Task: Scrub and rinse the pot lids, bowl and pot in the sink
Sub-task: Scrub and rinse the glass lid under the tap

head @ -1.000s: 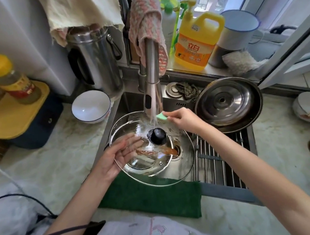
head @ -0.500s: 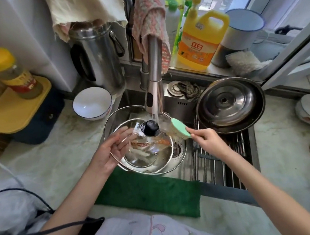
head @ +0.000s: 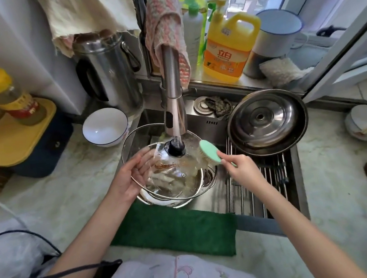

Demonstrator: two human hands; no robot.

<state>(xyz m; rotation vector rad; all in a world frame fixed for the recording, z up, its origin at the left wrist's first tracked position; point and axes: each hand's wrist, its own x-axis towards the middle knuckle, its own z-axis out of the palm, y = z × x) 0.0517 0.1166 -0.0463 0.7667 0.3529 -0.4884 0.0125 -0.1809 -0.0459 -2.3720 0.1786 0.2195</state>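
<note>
Fingers (head: 145, 165) of the left hand (head: 132, 180) lie spread and nearly straight under the left edge of a glass lid (head: 176, 177), carrying it tilted over the sink (head: 297, 170). Water runs from the faucet (head: 173, 107) onto the lid's black knob (head: 174, 149). The right hand (head: 243, 168) has its fingers curled round the handle of a green brush (head: 210, 152), whose bristles touch the lid's right edge. Below the lid sits a metal vessel (head: 181, 203); what it is cannot be told. To the right, a pot (head: 301, 123) with a steel lid (head: 261, 119) in it rests on the sink's rack (head: 254, 190). A white bowl (head: 105, 125) stands on the counter left of the sink, and a green cloth (head: 173, 231) lies along the near edge.
</note>
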